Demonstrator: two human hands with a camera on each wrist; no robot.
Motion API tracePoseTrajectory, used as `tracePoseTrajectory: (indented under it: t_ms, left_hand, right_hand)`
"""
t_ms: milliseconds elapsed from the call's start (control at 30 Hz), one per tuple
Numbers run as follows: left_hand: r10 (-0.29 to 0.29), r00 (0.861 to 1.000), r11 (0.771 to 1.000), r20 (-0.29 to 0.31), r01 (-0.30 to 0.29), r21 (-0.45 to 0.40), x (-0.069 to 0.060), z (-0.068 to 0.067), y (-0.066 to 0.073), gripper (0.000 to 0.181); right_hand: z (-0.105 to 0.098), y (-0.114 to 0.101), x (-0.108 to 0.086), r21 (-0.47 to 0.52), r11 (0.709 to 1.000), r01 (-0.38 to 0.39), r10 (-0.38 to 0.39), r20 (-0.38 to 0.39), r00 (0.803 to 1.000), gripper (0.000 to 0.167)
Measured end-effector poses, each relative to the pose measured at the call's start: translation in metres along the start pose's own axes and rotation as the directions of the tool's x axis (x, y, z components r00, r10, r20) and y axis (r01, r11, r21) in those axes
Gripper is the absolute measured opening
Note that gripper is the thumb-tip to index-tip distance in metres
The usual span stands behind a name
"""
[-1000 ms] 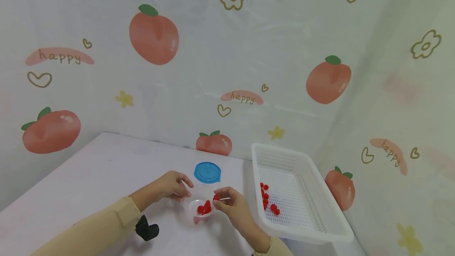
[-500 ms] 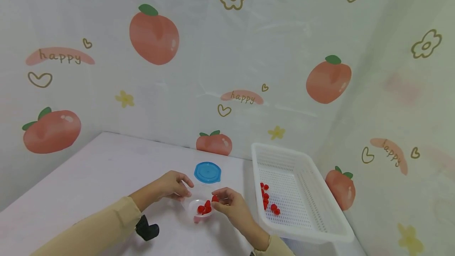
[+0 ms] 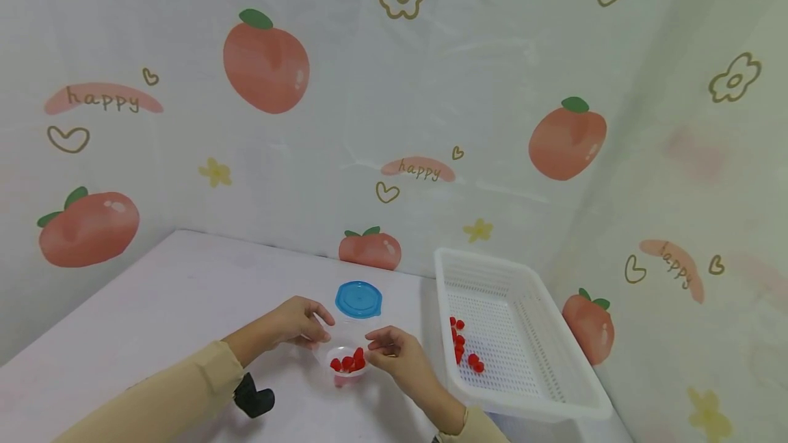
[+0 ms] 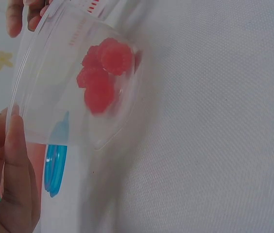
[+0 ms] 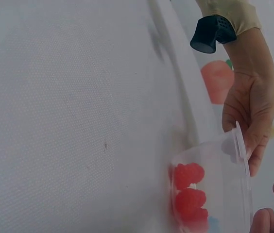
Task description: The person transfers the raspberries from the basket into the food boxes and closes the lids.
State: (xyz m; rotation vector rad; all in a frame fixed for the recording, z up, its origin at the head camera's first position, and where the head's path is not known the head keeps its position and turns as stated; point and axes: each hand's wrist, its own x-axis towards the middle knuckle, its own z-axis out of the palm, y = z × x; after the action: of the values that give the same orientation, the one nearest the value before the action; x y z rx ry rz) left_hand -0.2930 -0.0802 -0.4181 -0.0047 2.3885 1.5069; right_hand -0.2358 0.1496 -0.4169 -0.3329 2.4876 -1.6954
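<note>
Several raspberries [image 3: 347, 364] lie inside the clear container [image 4: 49, 87] on the table [image 3: 154, 306]. Left hand [image 3: 299, 321] pinches its rim; right hand [image 3: 400, 359] hovers by the opposite side, finger and thumb apart, nothing visible between; contact unclear. Risk, judged: a sideways tug or right-finger knock could tip the lightly loaded container, spilling raspberries.

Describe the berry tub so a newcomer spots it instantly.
From the big white basket on the right, move left past the right hand. The tub is between that and the left hand, which pinches its rim. The basket holds red berries too; only the tub has clear walls.
</note>
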Motion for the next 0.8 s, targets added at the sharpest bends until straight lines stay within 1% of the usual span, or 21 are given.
tracePoseTrajectory:
  t_ms: [200, 367, 500, 633, 700, 800]
  left_hand:
    - [-0.001, 1.0, 1.0, -0.009, 0.001, -0.002, 0.0, 0.001, 0.001, 0.026]
    - [-0.005, 1.0, 1.0, -0.007, 0.005, 0.001, -0.001, 0.0, 0.001, 0.026]
    - [-0.001, 1.0, 1.0, -0.005, 0.001, 0.001, -0.002, 0.0, 0.002, 0.025]
    - [-0.002, 1.0, 1.0, -0.003, 0.002, -0.003, -0.004, 0.0, 0.004, 0.024]
    - [-0.002, 1.0, 1.0, -0.003, 0.002, -0.005, -0.005, 0.0, 0.004, 0.024]
    - [-0.005, 1.0, 1.0, -0.005, 0.005, -0.009, -0.005, 0.0, 0.005, 0.023]
  right_hand:
    - [0.0, 0.0, 0.001, -0.003, 1.0, 0.002, -0.002, 0.003, 1.0, 0.031]
    - [-0.004, -0.006, 0.0, 0.015, 1.0, 0.021, -0.022, 0.015, 1.0, 0.031]
    - [-0.011, -0.017, -0.001, 0.029, 0.998, 0.06, -0.06, 0.028, 0.998, 0.03]
    - [-0.021, -0.031, -0.002, 0.018, 0.995, 0.102, -0.102, 0.027, 0.994, 0.029]
    - [-0.027, -0.038, -0.001, 0.01, 0.993, 0.117, -0.118, 0.015, 0.993, 0.029]
    - [-0.039, -0.049, 0.0, 0.023, 0.99, 0.142, -0.142, -0.011, 0.99, 0.03]
